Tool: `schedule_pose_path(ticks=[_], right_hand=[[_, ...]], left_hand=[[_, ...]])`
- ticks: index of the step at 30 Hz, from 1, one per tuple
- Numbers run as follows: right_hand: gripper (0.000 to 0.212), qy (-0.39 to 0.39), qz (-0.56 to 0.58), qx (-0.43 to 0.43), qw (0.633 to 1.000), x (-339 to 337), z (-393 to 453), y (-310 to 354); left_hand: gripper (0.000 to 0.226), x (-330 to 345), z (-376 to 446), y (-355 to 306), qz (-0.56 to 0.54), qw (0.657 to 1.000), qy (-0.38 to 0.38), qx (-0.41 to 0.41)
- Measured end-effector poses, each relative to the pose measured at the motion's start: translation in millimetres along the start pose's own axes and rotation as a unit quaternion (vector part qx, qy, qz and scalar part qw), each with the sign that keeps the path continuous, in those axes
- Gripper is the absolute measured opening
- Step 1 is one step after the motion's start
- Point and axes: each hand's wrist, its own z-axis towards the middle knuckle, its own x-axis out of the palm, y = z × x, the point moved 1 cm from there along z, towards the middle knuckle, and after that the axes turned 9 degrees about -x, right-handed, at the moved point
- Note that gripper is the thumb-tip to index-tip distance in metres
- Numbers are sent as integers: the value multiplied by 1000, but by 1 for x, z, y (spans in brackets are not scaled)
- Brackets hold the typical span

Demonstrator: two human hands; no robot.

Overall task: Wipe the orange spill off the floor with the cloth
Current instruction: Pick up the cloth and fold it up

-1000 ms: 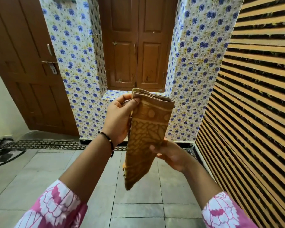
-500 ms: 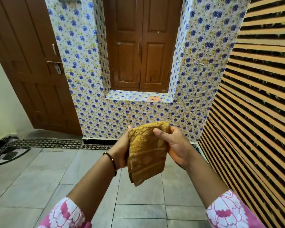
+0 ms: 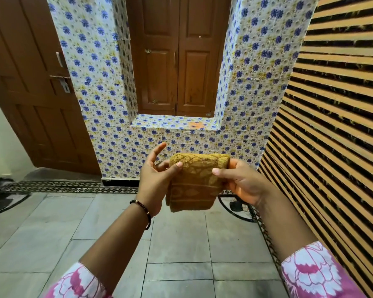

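Walls: we face floral blue-and-yellow tiles (image 3: 108, 108).
Recess: we see closed brown wooden shutters (image 3: 177, 57) above a tiled ledge (image 3: 159, 123).
Left: a brown door (image 3: 30, 93).
Right: we see an orange-and-black slatted wall (image 3: 332, 104).
Floor: grey tiles (image 3: 52, 229).

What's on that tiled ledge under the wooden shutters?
An orange patch sits on the tiled ledge, right of centre. Nothing else shows on it, and nothing covers it.

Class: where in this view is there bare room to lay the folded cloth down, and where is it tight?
Free: the grey floor tiles below both hands, and the tiled ledge left of its orange patch. Tight: the cloth is pinched between the left hand and right hand, close to the slatted wall.
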Motion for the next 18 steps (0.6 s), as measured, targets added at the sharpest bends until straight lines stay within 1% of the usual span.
schedule_pose_path(ticks=[1,3,5,7,9,11,13,14,15,18], right_hand=[[17,-1,-16,2,1000,0,0,2],[19,-3,-27,-1,1000,-1,-1,5],[20,-4,-28,-1,1000,-3,-2,8],[19,-9,-44,-1,999,-6,-3,10],[15,-33,-83,-14,996,-7,-5,10],[13,-95,-114,-53,987,-4,-7,5],[22,-167,-106,-110,974,0,-11,-1],[28,-187,-94,-146,967,2,-14,-2],[29,-192,-85,-181,961,5,-17,-3],[22,-163,-49,-267,948,13,-27,4]], left_hand=[[61,1,1,3,-4,1000,2,-8],[63,3,-1,4,-17,998,30,-53],[59,1,-2,2,-22,996,51,-75],[53,-1,-3,-1,3,998,48,-37],[48,1,-5,-4,52,998,32,30],[43,3,-9,-6,108,989,8,105],[41,4,-12,-8,150,975,-8,161],[41,3,-14,-9,154,972,-8,178],[42,2,-15,-11,148,970,-7,191],[48,5,-21,-20,73,975,7,208]])
